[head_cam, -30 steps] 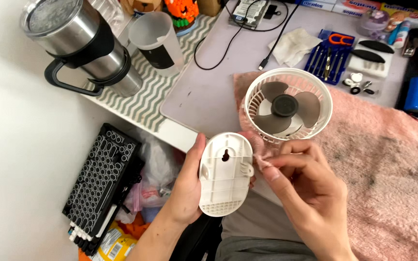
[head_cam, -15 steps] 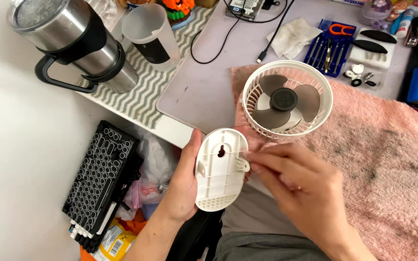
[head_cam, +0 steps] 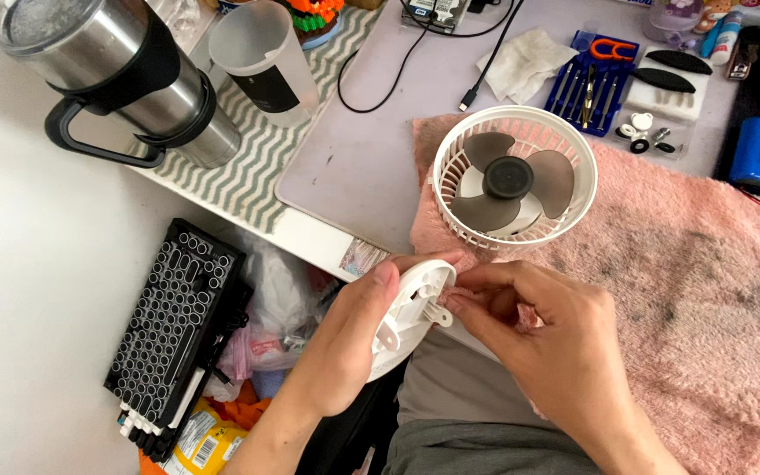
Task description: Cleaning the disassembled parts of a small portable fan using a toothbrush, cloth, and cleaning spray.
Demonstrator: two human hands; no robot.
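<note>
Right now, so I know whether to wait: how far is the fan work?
Done: the fan lies open on the pink towel, blades bare. In hand: left hand holds the white cover; right hand pinches its peg. Left: cover still off the fan.

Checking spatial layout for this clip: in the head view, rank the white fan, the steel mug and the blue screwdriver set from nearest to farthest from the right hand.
1. White fan: just above the right hand, on the pink towel.
2. Blue screwdriver set: farther up, near the desk's top edge.
3. Steel mug: farthest, at the upper left corner.
</note>
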